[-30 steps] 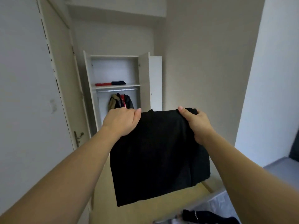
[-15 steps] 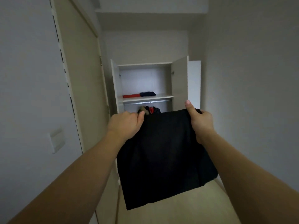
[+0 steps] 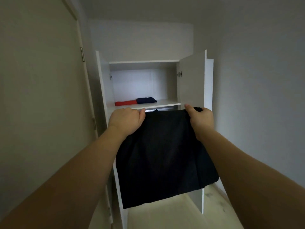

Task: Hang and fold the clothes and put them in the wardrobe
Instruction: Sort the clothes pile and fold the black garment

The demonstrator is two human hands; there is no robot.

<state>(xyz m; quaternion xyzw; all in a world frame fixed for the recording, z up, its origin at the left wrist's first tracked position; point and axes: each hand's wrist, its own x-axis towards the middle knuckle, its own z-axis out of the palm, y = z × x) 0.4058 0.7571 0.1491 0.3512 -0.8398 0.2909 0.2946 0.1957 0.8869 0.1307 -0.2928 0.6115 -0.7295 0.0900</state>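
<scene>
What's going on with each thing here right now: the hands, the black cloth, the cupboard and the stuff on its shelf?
Left hand: grips the black garment's top left corner.
Right hand: grips its top right corner.
Black garment: folded, hanging in the air before the wardrobe.
Wardrobe: doors open.
Red garment: folded, lying on the shelf.
Navy garment: folded, beside the red one.

We find no words, labels, brands or numbers that can be read anywhere in this view, neither on the clothes nor on the wardrobe or walls.
</scene>
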